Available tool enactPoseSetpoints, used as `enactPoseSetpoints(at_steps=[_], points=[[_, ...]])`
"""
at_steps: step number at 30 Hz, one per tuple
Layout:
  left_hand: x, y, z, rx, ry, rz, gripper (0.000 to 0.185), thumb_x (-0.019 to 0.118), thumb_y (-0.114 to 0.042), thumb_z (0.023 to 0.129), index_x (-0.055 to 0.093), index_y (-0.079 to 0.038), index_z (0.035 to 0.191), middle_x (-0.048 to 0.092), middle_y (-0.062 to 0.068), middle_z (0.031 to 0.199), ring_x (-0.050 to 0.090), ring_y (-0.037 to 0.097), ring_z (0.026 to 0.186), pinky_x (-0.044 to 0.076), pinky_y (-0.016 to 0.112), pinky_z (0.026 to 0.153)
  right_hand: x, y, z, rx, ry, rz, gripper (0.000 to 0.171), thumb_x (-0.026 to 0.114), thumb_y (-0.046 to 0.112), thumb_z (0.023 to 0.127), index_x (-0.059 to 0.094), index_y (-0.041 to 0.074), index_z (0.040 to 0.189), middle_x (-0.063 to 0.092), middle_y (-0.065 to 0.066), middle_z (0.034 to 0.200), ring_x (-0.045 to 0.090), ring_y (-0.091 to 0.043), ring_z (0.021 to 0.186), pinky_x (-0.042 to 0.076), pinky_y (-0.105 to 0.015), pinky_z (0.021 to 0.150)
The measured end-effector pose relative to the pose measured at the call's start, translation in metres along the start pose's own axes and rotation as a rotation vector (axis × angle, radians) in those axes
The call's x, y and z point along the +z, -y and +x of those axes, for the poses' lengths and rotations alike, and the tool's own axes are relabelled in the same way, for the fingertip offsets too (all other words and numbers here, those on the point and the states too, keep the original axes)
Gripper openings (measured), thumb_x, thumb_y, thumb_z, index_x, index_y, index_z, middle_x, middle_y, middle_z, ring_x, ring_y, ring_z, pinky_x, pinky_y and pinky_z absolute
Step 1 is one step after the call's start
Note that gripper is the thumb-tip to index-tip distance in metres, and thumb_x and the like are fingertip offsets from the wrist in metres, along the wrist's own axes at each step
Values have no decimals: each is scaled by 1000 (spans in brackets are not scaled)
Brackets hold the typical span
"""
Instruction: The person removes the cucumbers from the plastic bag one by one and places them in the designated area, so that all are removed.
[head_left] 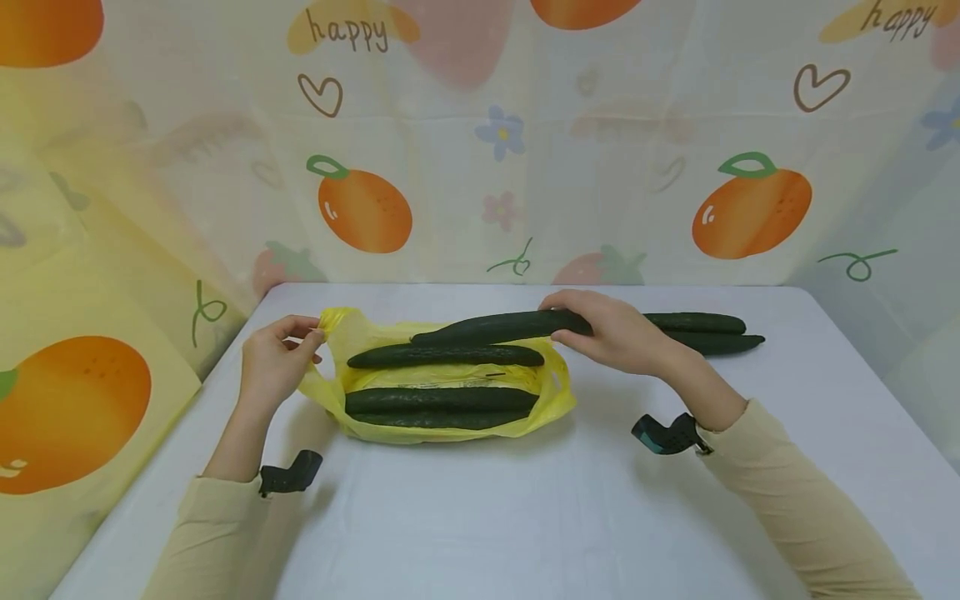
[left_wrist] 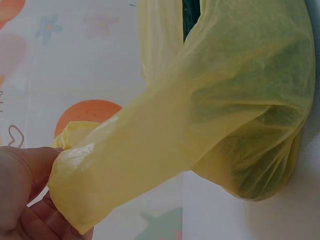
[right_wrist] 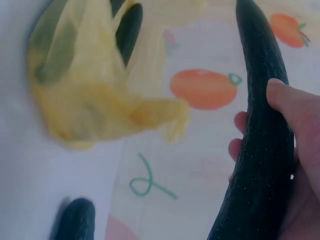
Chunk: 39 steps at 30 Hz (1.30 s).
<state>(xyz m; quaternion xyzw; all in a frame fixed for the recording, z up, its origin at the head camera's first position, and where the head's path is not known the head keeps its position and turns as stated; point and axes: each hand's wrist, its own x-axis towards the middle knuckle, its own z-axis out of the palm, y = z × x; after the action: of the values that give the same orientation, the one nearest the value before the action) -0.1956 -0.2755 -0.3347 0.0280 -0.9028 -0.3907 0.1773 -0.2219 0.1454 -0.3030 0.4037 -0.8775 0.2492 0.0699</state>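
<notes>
A yellow plastic bag lies on the table with its mouth spread, and several dark green cucumbers rest inside. My left hand pinches the bag's left handle between thumb and fingers and draws it out to the side; the left wrist view shows the thin film stretched from the fingertips. In my right hand is another cucumber, gripped near its right end. Its free end points left, over the back of the bag. From the right wrist view, thumb and fingers wrap this cucumber from both sides.
Two more cucumbers lie side by side on the white table, behind my right hand and partly covered by it. A printed cloth with oranges and hearts hangs along the table's back edge. Each wrist wears a small black camera.
</notes>
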Motion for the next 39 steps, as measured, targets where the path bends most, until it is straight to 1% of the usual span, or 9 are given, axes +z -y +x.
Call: enactPoseSetpoints(at_steps=[4, 7, 11, 17, 22, 25, 32, 35, 39], points=[[1, 1, 1, 3, -2, 1, 23, 59, -21, 90, 67, -4, 103, 66, 16, 92, 58, -2, 52, 47, 17, 44, -3, -8, -9, 16, -12, -5, 37, 62, 20, 89, 53, 10, 123, 57, -5, 121, 53, -20, 112, 44, -40, 94], [1, 1, 1, 8, -6, 3, 22, 59, -21, 89, 67, -4, 102, 66, 16, 92, 59, 0, 52, 47, 18, 44, -4, -14, -16, 11, -32, -18, 34, 63, 19, 88, 54, 9, 120, 60, -4, 116, 55, -19, 106, 46, -39, 91], [2, 2, 2, 12, -9, 9, 22, 59, -21, 89, 67, -4, 102, 66, 16, 91, 59, 0, 52, 47, 18, 44, -4, -22, -24, 7, -57, -34, 33, 63, 17, 88, 55, 9, 118, 61, -4, 113, 56, -18, 102, 46, -39, 89], [1, 3, 2, 1, -4, 13, 22, 58, -21, 90, 66, -5, 102, 66, 15, 92, 58, -1, 52, 47, 19, 44, -8, -33, -35, 27, -91, -57, 32, 64, 16, 87, 55, 9, 117, 61, -4, 112, 56, -18, 102, 46, -40, 88], [0, 3, 1, -8, 0, 21, 20, 58, -20, 90, 66, -6, 102, 66, 13, 91, 59, 0, 53, 48, 21, 44, -12, -41, -45, 71, -96, -47, 34, 65, 13, 85, 55, 8, 117, 61, -4, 113, 55, -20, 105, 46, -39, 89], [-1, 3, 1, -10, 3, 19, 21, 58, -21, 90, 66, -6, 102, 66, 14, 92, 59, 0, 53, 48, 21, 44, -15, -47, -50, 109, -101, -45, 34, 66, 12, 85, 55, 9, 117, 60, -4, 114, 55, -20, 107, 45, -39, 90], [-2, 1, 0, -14, 5, 17, 23, 58, -22, 90, 66, -5, 103, 65, 15, 93, 59, -1, 53, 47, 21, 44, -22, -60, -64, 188, -121, -50, 36, 65, 10, 85, 54, 8, 119, 59, -7, 118, 53, -25, 112, 44, -43, 90], [-1, 1, 1, -15, 4, 15, 22, 58, -22, 90, 66, -5, 103, 65, 15, 93, 59, 0, 53, 47, 21, 44, -24, -65, -70, 203, -134, -62, 36, 65, 10, 85, 54, 8, 119, 59, -7, 117, 54, -24, 110, 45, -43, 88], [-1, 1, 1, -16, 0, 15, 22, 58, -22, 90, 66, -5, 102, 65, 14, 93, 59, 2, 53, 48, 21, 44, -27, -73, -78, 201, -144, -83, 34, 64, 10, 86, 54, 7, 118, 59, -8, 116, 55, -25, 107, 45, -43, 85]])
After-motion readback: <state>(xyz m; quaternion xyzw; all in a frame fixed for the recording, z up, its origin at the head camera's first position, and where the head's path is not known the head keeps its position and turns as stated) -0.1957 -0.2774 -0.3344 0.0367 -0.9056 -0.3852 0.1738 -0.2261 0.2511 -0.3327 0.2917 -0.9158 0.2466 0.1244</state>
